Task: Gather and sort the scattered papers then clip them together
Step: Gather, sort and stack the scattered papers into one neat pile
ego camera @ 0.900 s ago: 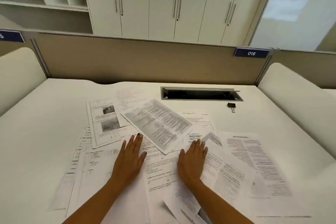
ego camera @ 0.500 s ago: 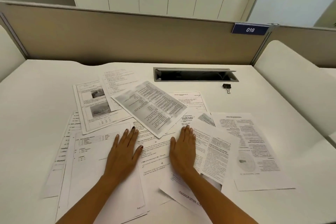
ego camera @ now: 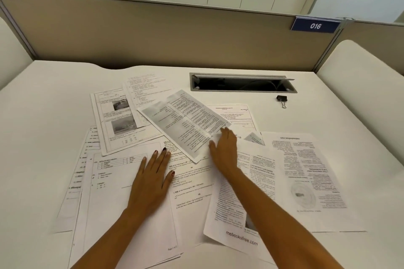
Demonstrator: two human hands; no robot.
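Papers (ego camera: 192, 181) scattered, unsorted; clip (ego camera: 282, 99) unused, well apart. Left hand (ego camera: 153, 179) flat, fingers spread. Right hand (ego camera: 225, 150) open, touching grey sheet (ego camera: 185, 122). Gathering barely begun.

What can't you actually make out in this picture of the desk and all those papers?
- Head view: most print on the scattered papers is too small or blurred to read.
- Sheets beneath the left hand and right hand are covered by them and by overlapping pages.
- The cable slot interior is dark.
- The binder clip is too small for detail.
- Lower paper edges are cut off by the frame.
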